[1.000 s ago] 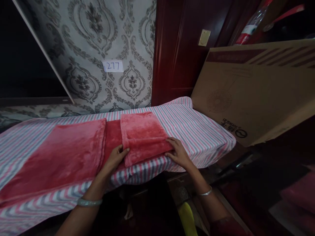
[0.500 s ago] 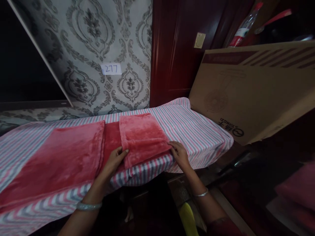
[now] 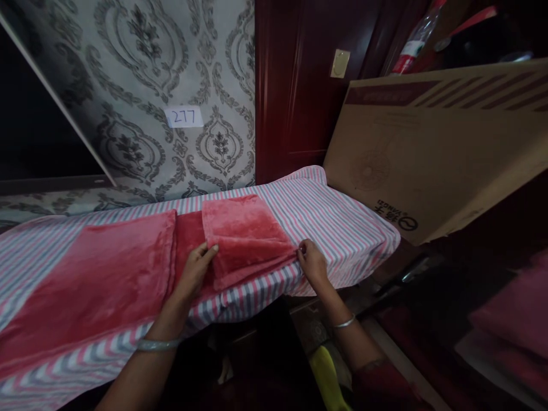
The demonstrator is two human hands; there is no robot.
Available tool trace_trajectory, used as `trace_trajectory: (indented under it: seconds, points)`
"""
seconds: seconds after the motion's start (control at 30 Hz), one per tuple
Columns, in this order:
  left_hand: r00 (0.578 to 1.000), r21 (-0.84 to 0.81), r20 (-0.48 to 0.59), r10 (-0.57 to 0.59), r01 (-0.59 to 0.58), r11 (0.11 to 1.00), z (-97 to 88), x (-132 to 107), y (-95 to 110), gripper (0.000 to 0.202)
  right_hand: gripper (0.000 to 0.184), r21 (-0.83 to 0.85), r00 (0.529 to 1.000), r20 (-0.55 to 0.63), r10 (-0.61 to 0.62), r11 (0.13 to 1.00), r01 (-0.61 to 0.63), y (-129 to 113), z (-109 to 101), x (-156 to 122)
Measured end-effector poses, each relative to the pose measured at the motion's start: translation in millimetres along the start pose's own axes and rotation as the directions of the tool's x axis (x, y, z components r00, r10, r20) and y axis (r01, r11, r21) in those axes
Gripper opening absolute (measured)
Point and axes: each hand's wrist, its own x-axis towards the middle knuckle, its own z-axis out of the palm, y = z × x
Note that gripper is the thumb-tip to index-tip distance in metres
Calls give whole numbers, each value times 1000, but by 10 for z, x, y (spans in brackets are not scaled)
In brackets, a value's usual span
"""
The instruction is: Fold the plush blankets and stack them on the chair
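A red plush blanket point(image 3: 98, 274) lies across the striped sheet point(image 3: 334, 228) of a narrow table. Its right end is folded over into a small thick panel point(image 3: 244, 237). My left hand point(image 3: 193, 273) rests on the blanket at the panel's left edge, fingers pressed together against the fold. My right hand point(image 3: 312, 264) is at the panel's near right corner, fingertips pinched on the edge of the cloth. Each wrist wears a bangle.
A large cardboard box point(image 3: 432, 154) leans at the table's right end. Patterned wallpaper with a paper label "277" point(image 3: 184, 117) is behind, next to a dark red wooden door point(image 3: 299, 85). A bottle point(image 3: 411, 40) stands above the box. The floor below is dark.
Both hands have drawn slightly inward on the folded panel. My right hand has gone from lying flat on the corner to pinching its edge. The view has shifted a little right.
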Motion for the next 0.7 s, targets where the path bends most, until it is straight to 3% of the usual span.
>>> trace_trajectory:
  seconds: [0.1,0.3,0.43,0.7]
  points:
    - [998,-29,-6,-64,64,998,-39,-50,-73,52,7,62,999,-9,-41,997,41,8,-12,-55]
    - [992,32,10,-123,123,992,-93,-111,-81,53,15,169,980,-86,-178,967,190,-18,-43,-171]
    - [978,54,115,-174,169,984,-62,-132,-33,57,15,195,962,-205,-180,956,220,-56,39,-266]
    - [990,116,79,-118,109,987,-38,-140,-32,59,17,242,951,-278,-132,949,203,-127,90,-324]
